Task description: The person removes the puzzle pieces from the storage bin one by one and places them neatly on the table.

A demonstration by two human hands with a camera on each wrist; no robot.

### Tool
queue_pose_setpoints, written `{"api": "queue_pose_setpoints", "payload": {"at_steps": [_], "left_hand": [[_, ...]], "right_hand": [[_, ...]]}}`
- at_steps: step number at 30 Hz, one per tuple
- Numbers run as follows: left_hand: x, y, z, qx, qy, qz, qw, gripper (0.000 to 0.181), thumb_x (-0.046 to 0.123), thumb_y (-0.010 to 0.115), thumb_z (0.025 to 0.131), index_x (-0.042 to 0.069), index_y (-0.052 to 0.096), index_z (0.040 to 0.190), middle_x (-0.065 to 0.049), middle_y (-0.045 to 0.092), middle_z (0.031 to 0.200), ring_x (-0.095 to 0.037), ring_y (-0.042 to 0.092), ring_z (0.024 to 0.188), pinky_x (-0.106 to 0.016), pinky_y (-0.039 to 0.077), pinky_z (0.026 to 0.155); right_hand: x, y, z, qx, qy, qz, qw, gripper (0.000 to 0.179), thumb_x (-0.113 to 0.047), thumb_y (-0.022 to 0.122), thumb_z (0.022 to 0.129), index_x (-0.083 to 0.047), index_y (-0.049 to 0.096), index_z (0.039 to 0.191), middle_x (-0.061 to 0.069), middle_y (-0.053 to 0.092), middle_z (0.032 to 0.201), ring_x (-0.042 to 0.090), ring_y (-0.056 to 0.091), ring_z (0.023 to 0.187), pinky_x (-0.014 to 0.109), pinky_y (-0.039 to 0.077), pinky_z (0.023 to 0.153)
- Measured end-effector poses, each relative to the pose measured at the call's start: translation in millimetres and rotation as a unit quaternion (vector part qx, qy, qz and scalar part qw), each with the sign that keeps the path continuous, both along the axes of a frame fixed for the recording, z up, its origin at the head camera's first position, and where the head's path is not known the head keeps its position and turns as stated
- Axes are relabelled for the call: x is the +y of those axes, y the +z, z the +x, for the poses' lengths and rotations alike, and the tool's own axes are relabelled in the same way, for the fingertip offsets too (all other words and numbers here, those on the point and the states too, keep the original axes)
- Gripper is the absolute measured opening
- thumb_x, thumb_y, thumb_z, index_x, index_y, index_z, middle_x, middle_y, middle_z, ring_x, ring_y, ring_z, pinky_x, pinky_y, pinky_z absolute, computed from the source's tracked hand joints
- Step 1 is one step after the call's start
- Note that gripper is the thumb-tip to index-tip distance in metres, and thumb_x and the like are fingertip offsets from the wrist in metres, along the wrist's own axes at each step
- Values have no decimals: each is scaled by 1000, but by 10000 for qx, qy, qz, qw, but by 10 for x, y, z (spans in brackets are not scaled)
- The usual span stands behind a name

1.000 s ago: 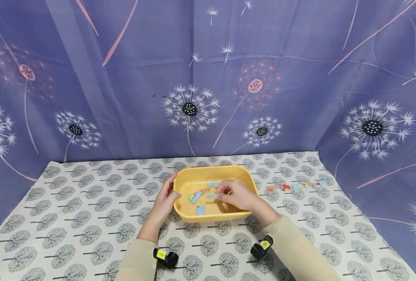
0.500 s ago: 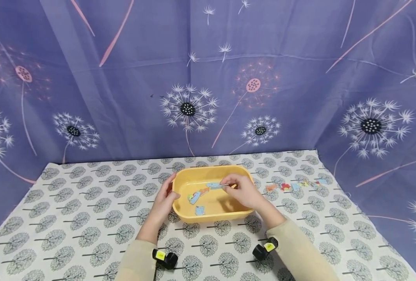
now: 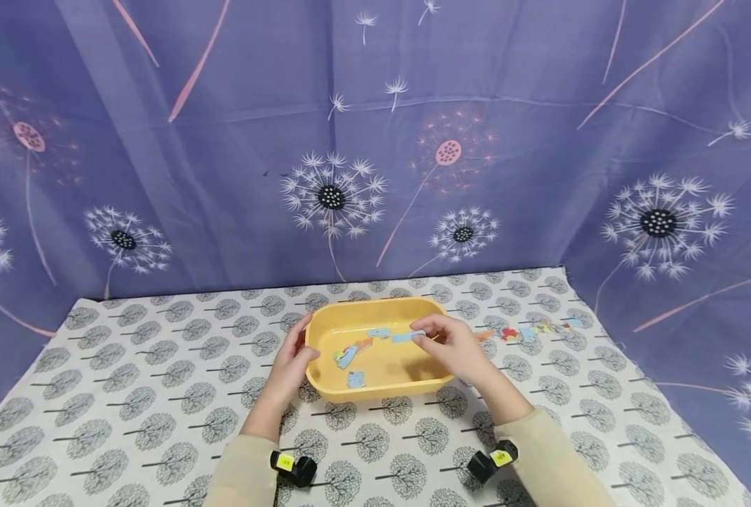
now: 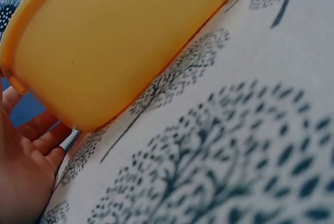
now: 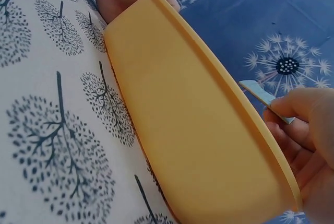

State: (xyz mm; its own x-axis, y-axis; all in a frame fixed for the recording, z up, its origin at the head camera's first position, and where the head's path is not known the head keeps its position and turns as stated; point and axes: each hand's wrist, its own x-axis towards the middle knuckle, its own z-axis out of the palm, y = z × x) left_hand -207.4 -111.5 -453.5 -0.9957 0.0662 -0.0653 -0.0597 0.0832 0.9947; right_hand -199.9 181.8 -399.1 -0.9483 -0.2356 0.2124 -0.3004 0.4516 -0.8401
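A yellow plastic tub (image 3: 375, 391) stands on the patterned cloth in the head view. My left hand (image 3: 293, 360) grips its left end, thumb over the rim and fingers along the outer wall. Over the right half of the tub, my right hand (image 3: 456, 348) pinches a flat light-blue puzzle piece (image 5: 266, 97) between thumb and fingers. Inside lie more pieces: a blue one (image 3: 356, 380) near the front, a blue one (image 3: 378, 332) toward the back, an orange one (image 3: 364, 343), and a blue one (image 3: 346, 356) beside some yellow-green.
To the right of the tub, a row of small pieces lies on the cloth, among them an orange one (image 3: 485, 335), a red one (image 3: 509, 333) and a light-blue one (image 3: 528, 334). A purple dandelion-print curtain (image 3: 223, 176) hangs behind the table.
My right hand has moved rightward and slightly back over the tub, carrying the blue puzzle piece. My left hand keeps its grip on the tub's end.
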Motion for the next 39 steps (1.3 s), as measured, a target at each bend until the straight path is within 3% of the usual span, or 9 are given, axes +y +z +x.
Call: {"api": "queue_pose_setpoints", "payload": {"at_steps": [8, 15, 22, 26, 32, 39], "left_hand": [[-3, 21, 26, 55, -25, 1, 10000, 72, 3, 48, 84, 26, 27, 149, -13, 37, 148, -31, 40, 133, -47, 35, 112], [-4, 4, 29, 79, -35, -13, 10000, 72, 3, 49, 84, 24, 28, 149, -13, 38, 147, -32, 42, 131, -48, 37, 110], [-11, -3, 26, 126, 5, -154, 9998, 72, 5, 49, 83, 25, 28, 149, -13, 39, 146, -32, 44, 129, -48, 38, 109], [-14, 3, 14, 97, -19, -209, 9997, 72, 6, 50, 84, 28, 28, 148, -12, 40, 145, -31, 44, 129, -48, 39, 108], [-7, 14, 21, 71, -65, -121, 9999, 71, 5, 47, 85, 25, 25, 150, -12, 35, 149, -32, 42, 131, -48, 40, 107], [-4, 17, 22, 99, -45, -71, 9999, 71, 5, 46, 85, 24, 26, 150, -12, 35, 149, -32, 42, 131, -48, 41, 106]], "right_hand": [[110, -80, 79, 143, -318, -632, 9974, 25, -6, 68, 82, 2, 64, 105, 12, 66, 84, 4, 57, 69, 18, 51, 64], [169, -98, 144, 485, -579, -1061, 9915, 25, -2, 70, 79, 3, 63, 103, -4, 65, 75, 4, 54, 61, 18, 47, 54], [272, -94, 113, 441, -805, -1371, 9863, 25, -2, 70, 80, 9, 62, 102, -9, 65, 73, 7, 56, 57, 19, 50, 52], [370, -104, 77, 313, -963, -1495, 9836, 25, -2, 68, 82, 9, 61, 103, -7, 65, 73, 12, 59, 58, 22, 54, 54], [538, -119, 25, 85, -1135, -1624, 9801, 28, -5, 65, 85, 13, 58, 106, -7, 67, 74, 9, 62, 62, 21, 55, 55], [796, -135, -13, -465, -1241, -1892, 9730, 25, -11, 64, 87, 4, 59, 106, -5, 70, 79, 9, 66, 67, 23, 58, 62]]}}
